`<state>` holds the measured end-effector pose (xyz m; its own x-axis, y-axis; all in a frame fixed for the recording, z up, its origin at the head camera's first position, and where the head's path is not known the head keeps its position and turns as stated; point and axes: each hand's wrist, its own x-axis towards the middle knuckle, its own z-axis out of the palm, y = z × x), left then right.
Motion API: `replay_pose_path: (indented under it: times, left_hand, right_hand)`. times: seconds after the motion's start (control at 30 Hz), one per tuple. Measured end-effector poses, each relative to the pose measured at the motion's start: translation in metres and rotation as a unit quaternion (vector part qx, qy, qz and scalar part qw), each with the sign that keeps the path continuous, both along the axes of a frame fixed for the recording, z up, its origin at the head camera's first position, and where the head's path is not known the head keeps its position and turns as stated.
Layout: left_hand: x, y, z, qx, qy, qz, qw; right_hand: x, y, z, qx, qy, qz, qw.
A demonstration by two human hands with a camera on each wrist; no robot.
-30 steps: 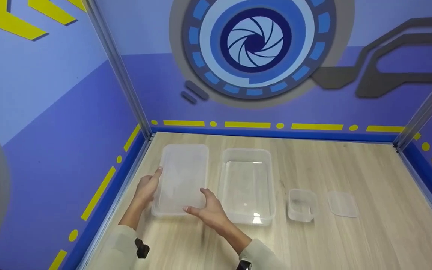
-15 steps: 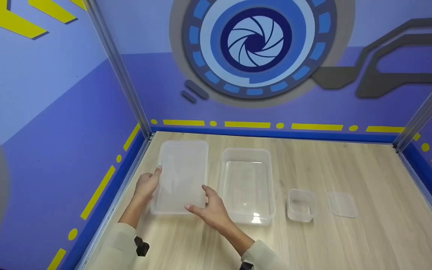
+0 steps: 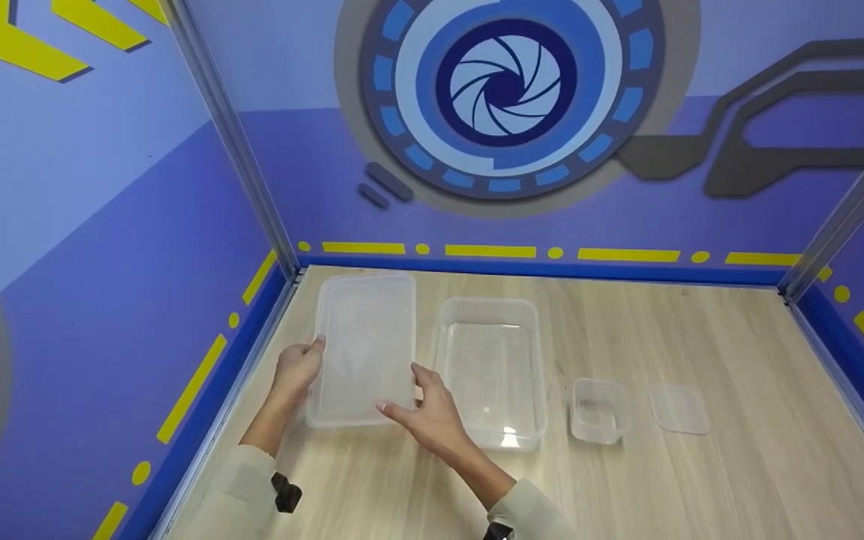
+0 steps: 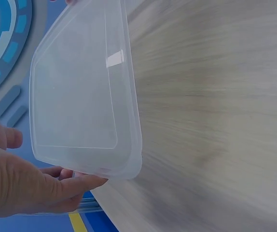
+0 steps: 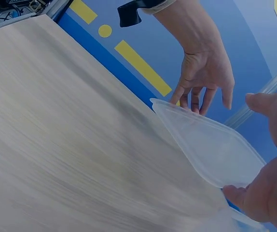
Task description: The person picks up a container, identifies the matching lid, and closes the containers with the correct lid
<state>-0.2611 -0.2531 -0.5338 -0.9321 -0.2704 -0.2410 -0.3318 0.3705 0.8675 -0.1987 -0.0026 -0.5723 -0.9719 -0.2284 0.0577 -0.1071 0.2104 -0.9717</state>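
A large rectangular translucent plastic lid (image 3: 368, 345) is held tilted at the left of the table, its far edge raised. My left hand (image 3: 298, 369) grips its left side, thumb along the edge and the other fingers partly hidden. At the near right corner, my right hand (image 3: 433, 417) holds the lid between thumb and fingers. In the right wrist view the lid (image 5: 208, 137) looks thin and flat, with a raised rim. Beside it stands an uncovered rectangular plastic container (image 3: 490, 375) of similar size.
Farther right sit a small uncovered plastic container (image 3: 598, 411) and a small square lid (image 3: 679, 409) lying flat. Blue printed panels (image 3: 282, 180) with metal corner posts (image 3: 233, 142) wall in the wooden table (image 3: 627, 487) at the back and sides.
The large lid has shifted slightly away from me, its far edge rising and tilting more. Both hands have kept hold of it, the right moving slightly up along its right side.
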Motion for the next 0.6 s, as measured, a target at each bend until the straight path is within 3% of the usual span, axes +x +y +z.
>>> replay_pose_path:
  times: [0.43, 0.6]
  left_hand:
    - [-0.003, 0.011, 0.001, -0.005, 0.015, 0.005, 0.9999]
    - [-0.006, 0.015, 0.001, -0.011, 0.005, 0.008, 0.9999]
  right_hand:
    - [-0.008, 0.016, 0.007, 0.011, 0.012, 0.0, 0.9999]
    - [-0.01, 0.022, 0.011, 0.012, 0.021, 0.006, 0.9997]
